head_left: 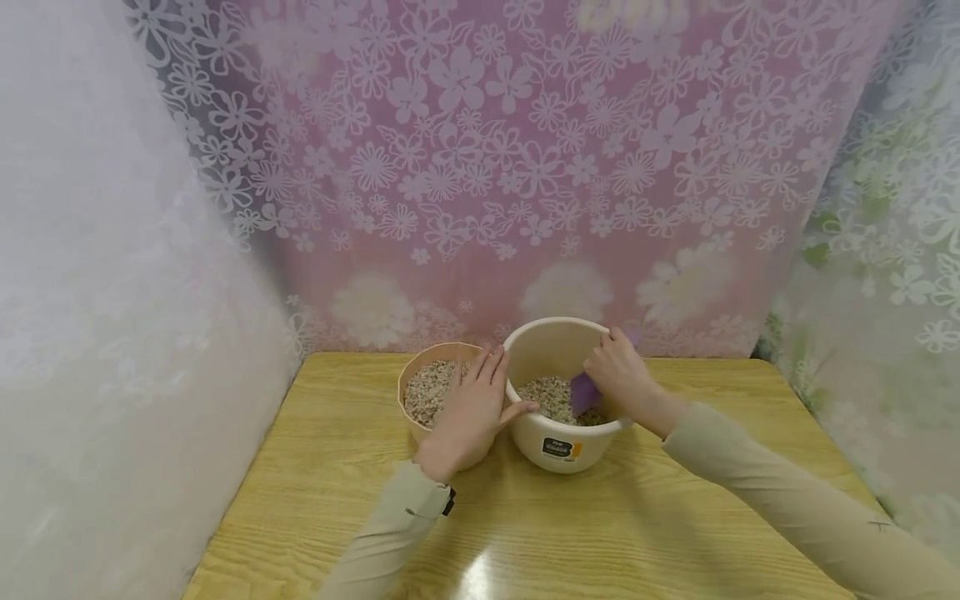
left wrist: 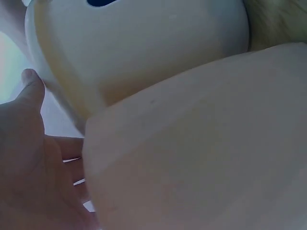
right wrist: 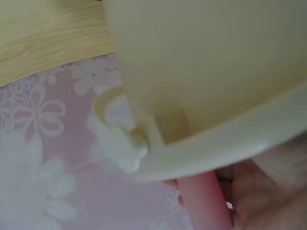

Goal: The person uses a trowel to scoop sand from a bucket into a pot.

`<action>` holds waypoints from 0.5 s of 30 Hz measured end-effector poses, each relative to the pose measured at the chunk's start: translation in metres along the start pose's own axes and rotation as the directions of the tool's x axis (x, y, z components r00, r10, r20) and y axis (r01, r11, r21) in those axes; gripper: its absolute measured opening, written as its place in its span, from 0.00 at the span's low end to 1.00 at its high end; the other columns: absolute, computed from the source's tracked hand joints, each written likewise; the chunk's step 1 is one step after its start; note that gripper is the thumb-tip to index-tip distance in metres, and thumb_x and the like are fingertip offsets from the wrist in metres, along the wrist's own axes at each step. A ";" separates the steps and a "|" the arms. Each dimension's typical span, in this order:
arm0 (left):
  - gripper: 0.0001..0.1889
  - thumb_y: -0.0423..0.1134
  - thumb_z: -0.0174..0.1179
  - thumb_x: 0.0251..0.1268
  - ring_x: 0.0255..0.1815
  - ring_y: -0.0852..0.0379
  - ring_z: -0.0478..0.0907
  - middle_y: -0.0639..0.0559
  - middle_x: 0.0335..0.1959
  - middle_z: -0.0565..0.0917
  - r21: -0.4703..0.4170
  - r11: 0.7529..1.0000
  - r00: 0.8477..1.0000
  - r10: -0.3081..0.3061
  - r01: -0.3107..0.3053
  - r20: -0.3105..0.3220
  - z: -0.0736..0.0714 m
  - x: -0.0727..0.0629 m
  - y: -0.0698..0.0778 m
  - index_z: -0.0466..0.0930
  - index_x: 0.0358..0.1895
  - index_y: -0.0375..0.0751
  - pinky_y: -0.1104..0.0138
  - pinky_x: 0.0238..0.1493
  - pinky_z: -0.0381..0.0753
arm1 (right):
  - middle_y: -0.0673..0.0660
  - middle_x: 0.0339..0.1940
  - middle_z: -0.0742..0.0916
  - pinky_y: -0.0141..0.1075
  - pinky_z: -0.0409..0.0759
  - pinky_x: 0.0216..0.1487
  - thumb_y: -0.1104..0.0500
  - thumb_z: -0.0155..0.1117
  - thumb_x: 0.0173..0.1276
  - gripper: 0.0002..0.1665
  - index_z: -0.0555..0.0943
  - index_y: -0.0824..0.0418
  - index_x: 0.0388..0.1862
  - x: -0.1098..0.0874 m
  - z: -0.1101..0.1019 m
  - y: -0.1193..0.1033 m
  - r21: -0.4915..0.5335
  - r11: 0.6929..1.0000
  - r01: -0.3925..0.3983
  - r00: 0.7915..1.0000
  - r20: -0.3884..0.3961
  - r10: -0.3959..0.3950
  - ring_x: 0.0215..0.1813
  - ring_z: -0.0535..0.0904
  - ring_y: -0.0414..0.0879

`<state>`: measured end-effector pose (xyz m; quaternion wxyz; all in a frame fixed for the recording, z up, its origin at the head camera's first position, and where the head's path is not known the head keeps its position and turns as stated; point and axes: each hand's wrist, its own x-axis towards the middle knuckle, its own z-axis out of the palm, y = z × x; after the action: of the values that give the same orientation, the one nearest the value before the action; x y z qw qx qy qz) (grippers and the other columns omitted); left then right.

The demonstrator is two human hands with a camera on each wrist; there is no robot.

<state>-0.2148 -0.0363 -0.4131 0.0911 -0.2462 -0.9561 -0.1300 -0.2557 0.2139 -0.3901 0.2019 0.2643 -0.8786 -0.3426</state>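
Observation:
My right hand (head_left: 622, 379) grips a purple scoop (head_left: 583, 393) over the right rim of a white bucket (head_left: 542, 343). The scoop's blade dips into pale, grain-like bits (head_left: 546, 397) at the bottom. In the right wrist view its handle (right wrist: 204, 201) looks pink, with fingers curled round it. To the left, a peach tub (head_left: 402, 392) holds more of the same bits (head_left: 427, 392), filled close to its rim. My left hand (head_left: 474, 408) lies over the tub's right rim, fingers extended, its thumb on the bucket's rim. The left wrist view has both containers side by side.
A wood-grain table (head_left: 600, 542) carries both containers near its back edge. Behind it hangs a pink flowered curtain (head_left: 480, 167). Pale sheets close in the left (head_left: 120, 292) and right (head_left: 885, 292) sides. The bucket has a dark label (head_left: 558, 448) in front.

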 end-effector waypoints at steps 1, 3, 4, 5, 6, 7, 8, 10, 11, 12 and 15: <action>0.49 0.73 0.38 0.72 0.83 0.47 0.46 0.43 0.82 0.53 -0.002 1.000 1.000 -0.003 0.003 0.007 0.002 0.000 0.001 0.50 0.81 0.36 0.42 0.80 0.44 | 0.51 0.16 0.82 0.37 0.67 0.35 0.62 0.74 0.61 0.20 0.77 0.57 0.13 0.001 0.001 -0.002 -0.002 1.000 -0.003 1.000 0.010 0.003 0.24 0.71 0.46; 0.50 0.73 0.38 0.72 0.84 0.47 0.45 0.43 0.83 0.52 -0.008 1.000 1.000 -0.006 0.006 0.008 0.004 -0.001 0.001 0.50 0.81 0.36 0.42 0.80 0.44 | 0.51 0.15 0.81 0.37 0.68 0.34 0.63 0.72 0.62 0.20 0.77 0.57 0.13 0.001 0.003 -0.005 -0.015 1.000 -0.012 1.000 0.028 0.013 0.23 0.72 0.46; 0.50 0.73 0.38 0.72 0.84 0.48 0.44 0.43 0.83 0.51 -0.016 1.000 1.000 -0.007 0.007 0.009 0.005 -0.001 0.001 0.50 0.82 0.36 0.42 0.80 0.44 | 0.51 0.15 0.81 0.37 0.68 0.33 0.63 0.72 0.62 0.19 0.77 0.57 0.13 0.002 0.005 -0.006 -0.019 1.000 -0.015 0.999 0.031 0.016 0.22 0.73 0.46; 0.50 0.73 0.39 0.71 0.84 0.48 0.44 0.43 0.83 0.51 -0.025 1.000 1.000 -0.008 0.008 0.009 0.006 -0.002 0.001 0.49 0.82 0.36 0.41 0.80 0.44 | 0.51 0.15 0.81 0.37 0.68 0.33 0.63 0.72 0.62 0.20 0.76 0.57 0.13 0.002 0.006 -0.006 -0.020 1.000 -0.019 0.999 0.031 0.020 0.22 0.73 0.46; 0.50 0.73 0.39 0.71 0.84 0.48 0.44 0.44 0.83 0.51 -0.036 0.999 1.000 -0.008 0.008 0.010 0.006 -0.002 0.001 0.49 0.82 0.36 0.41 0.80 0.44 | 0.51 0.15 0.80 0.36 0.68 0.33 0.63 0.72 0.62 0.20 0.76 0.57 0.13 0.003 0.007 -0.007 -0.021 1.000 -0.021 0.999 0.032 0.021 0.22 0.73 0.46; 0.50 0.74 0.38 0.71 0.84 0.48 0.43 0.44 0.83 0.50 -0.040 0.999 1.000 -0.007 0.007 0.010 0.006 -0.002 0.000 0.49 0.82 0.36 0.41 0.80 0.44 | 0.51 0.15 0.81 0.36 0.68 0.33 0.63 0.72 0.62 0.20 0.76 0.57 0.13 0.003 0.009 -0.007 -0.021 1.000 -0.021 0.999 0.031 0.022 0.22 0.73 0.46; 0.50 0.74 0.38 0.71 0.84 0.48 0.44 0.44 0.83 0.51 -0.042 0.999 1.000 -0.005 0.005 0.006 0.006 -0.002 0.000 0.49 0.82 0.36 0.41 0.80 0.44 | 0.51 0.15 0.81 0.36 0.68 0.33 0.62 0.73 0.62 0.20 0.75 0.57 0.13 0.004 0.010 -0.007 -0.021 1.000 -0.021 0.999 0.028 0.022 0.22 0.72 0.46; 0.50 0.74 0.38 0.71 0.84 0.48 0.44 0.44 0.83 0.51 -0.040 0.999 1.000 -0.004 0.004 0.000 0.007 -0.002 0.000 0.50 0.81 0.36 0.41 0.80 0.44 | 0.52 0.15 0.81 0.36 0.67 0.33 0.62 0.74 0.61 0.21 0.75 0.57 0.12 0.005 0.013 -0.007 -0.016 1.000 -0.017 1.000 0.012 0.017 0.23 0.72 0.46; 0.50 0.74 0.38 0.71 0.84 0.48 0.44 0.44 0.83 0.51 -0.036 0.999 1.000 -0.003 0.003 -0.007 0.007 -0.001 -0.001 0.50 0.81 0.36 0.41 0.80 0.45 | 0.52 0.16 0.82 0.36 0.67 0.34 0.62 0.74 0.61 0.22 0.74 0.58 0.12 0.006 0.015 -0.007 -0.013 1.000 -0.016 1.000 0.005 0.016 0.23 0.71 0.46; 0.50 0.74 0.38 0.70 0.84 0.48 0.45 0.44 0.83 0.52 -0.033 0.999 1.000 -0.001 0.001 -0.012 0.007 -0.001 -0.001 0.51 0.81 0.36 0.41 0.79 0.45 | 0.52 0.16 0.82 0.36 0.67 0.34 0.62 0.74 0.61 0.22 0.74 0.58 0.12 0.006 0.017 -0.007 -0.010 1.000 -0.015 1.000 -0.004 0.015 0.23 0.70 0.46; 0.50 0.74 0.38 0.71 0.83 0.47 0.46 0.44 0.82 0.52 -0.028 1.000 1.000 0.009 -0.010 -0.027 0.009 0.000 -0.002 0.52 0.81 0.36 0.41 0.79 0.47 | 0.53 0.16 0.81 0.36 0.66 0.34 0.63 0.73 0.63 0.25 0.71 0.59 0.11 0.007 0.023 -0.007 -0.003 1.000 -0.013 1.000 -0.023 0.013 0.23 0.67 0.46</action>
<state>-0.2168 -0.0358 -0.4220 0.1011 -0.2502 -0.9517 -0.1462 -0.2711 0.2161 -0.4096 0.2146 0.2622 -0.8775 -0.3395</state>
